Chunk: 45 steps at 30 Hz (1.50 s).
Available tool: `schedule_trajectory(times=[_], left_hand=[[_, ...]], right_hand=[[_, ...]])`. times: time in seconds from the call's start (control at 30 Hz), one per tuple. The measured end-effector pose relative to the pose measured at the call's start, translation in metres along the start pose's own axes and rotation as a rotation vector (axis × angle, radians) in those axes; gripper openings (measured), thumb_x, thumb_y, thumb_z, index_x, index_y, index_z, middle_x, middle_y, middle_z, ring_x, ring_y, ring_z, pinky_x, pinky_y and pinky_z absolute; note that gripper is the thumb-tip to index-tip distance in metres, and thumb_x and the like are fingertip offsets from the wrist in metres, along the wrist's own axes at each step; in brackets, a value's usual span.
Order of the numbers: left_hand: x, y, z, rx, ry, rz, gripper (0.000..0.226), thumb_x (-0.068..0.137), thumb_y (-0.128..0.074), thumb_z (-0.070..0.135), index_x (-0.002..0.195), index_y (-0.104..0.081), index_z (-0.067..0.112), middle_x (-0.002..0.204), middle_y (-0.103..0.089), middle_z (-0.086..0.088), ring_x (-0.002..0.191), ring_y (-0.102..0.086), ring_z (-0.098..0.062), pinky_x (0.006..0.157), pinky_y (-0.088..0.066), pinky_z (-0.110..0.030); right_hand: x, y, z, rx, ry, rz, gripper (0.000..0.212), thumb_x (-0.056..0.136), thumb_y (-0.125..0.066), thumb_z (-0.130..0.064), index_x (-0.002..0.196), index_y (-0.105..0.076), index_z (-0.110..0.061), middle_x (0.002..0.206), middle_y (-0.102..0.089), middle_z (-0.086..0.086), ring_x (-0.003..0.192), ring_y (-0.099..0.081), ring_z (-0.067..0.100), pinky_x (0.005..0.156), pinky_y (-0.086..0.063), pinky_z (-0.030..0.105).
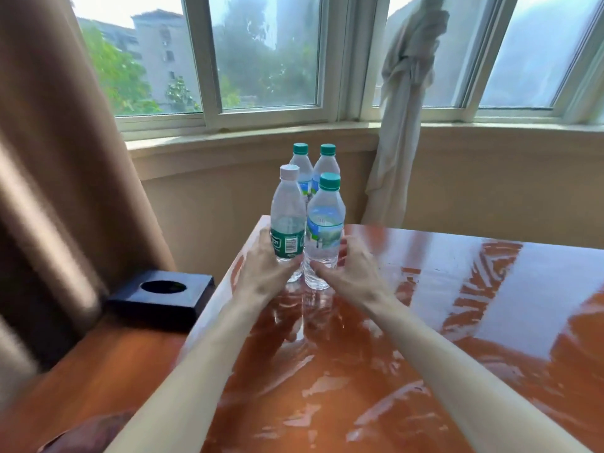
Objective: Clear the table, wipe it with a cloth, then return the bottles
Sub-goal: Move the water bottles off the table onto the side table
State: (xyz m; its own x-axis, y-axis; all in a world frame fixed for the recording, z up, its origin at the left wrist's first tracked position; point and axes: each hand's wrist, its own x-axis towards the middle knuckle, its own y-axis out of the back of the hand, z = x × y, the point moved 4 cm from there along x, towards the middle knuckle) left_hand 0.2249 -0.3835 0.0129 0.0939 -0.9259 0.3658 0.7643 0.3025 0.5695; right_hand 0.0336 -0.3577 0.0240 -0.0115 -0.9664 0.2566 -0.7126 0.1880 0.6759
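Likely a hotel or bedroom: heavy brown curtain (49, 152), bay window (261, 60) facing apartment blocks, glossy wooden worktop (457, 305), black tissue box (161, 297), 4 water bottles (323, 230)

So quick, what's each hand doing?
Left hand: grips the clear white-capped plastic bottle.
Right hand: grips the clear green-capped plastic bottle.

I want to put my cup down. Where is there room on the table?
The table is bare right of the right hand, and near the front edge. It is crowded at the far left corner, around the bottles.
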Motion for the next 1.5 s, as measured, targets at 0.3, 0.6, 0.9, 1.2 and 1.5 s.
schedule_trajectory(times=[0.3,0.6,0.9,1.2,1.5], left_hand=[[0.009,0.01,-0.012,0.073,-0.049,-0.075,0.06,0.075,-0.075,0.056,0.117,-0.05,0.022,0.104,-0.065,0.008,0.092,-0.063,-0.015,0.076,-0.051,-0.033],[-0.012,0.141,-0.05,0.234,0.044,-0.012,0.056,0.072,-0.078,0.061,0.101,-0.049,0.022,0.097,-0.07,0.002,0.092,-0.067,-0.025,0.078,-0.053,-0.041],[-0.049,0.219,-0.223,0.3,0.427,0.051,0.06,0.059,-0.068,0.068,0.1,-0.054,0.026,0.09,-0.062,0.008,0.09,-0.065,-0.028,0.068,-0.047,-0.034],[-0.065,0.193,-0.384,0.173,0.591,0.179,0.065,0.057,-0.088,0.053,0.104,-0.056,0.022,0.1,-0.073,-0.006,0.1,-0.068,-0.032,0.067,-0.049,-0.032],[-0.041,0.175,-0.428,0.116,0.51,0.242,0.063,0.063,-0.091,0.04,0.112,-0.057,0.02,0.111,-0.073,-0.006,0.106,-0.066,-0.032,0.076,-0.051,-0.034]], right_hand=[[0.009,-0.017,-0.024,0.034,0.05,0.084,0.048,0.073,-0.069,-0.057,0.115,-0.064,-0.035,0.105,-0.067,-0.013,0.1,-0.066,0.015,0.084,-0.057,0.042],[0.001,-0.075,-0.126,0.072,0.184,-0.116,0.054,0.066,-0.064,-0.071,0.104,-0.07,-0.034,0.093,-0.071,-0.009,0.085,-0.069,0.011,0.078,-0.06,0.039],[0.008,-0.265,-0.193,-0.115,0.189,-0.391,0.06,0.062,-0.067,-0.071,0.1,-0.061,-0.025,0.09,-0.068,-0.007,0.086,-0.068,0.024,0.068,-0.05,0.035],[0.009,-0.435,-0.142,-0.037,-0.028,-0.494,0.046,0.056,-0.062,-0.047,0.093,-0.067,-0.02,0.086,-0.075,0.003,0.087,-0.071,0.029,0.078,-0.06,0.038],[0.015,-0.488,-0.122,0.174,-0.133,-0.314,0.059,0.062,-0.079,-0.052,0.109,-0.063,-0.021,0.107,-0.073,0.002,0.105,-0.067,0.026,0.088,-0.055,0.044]])
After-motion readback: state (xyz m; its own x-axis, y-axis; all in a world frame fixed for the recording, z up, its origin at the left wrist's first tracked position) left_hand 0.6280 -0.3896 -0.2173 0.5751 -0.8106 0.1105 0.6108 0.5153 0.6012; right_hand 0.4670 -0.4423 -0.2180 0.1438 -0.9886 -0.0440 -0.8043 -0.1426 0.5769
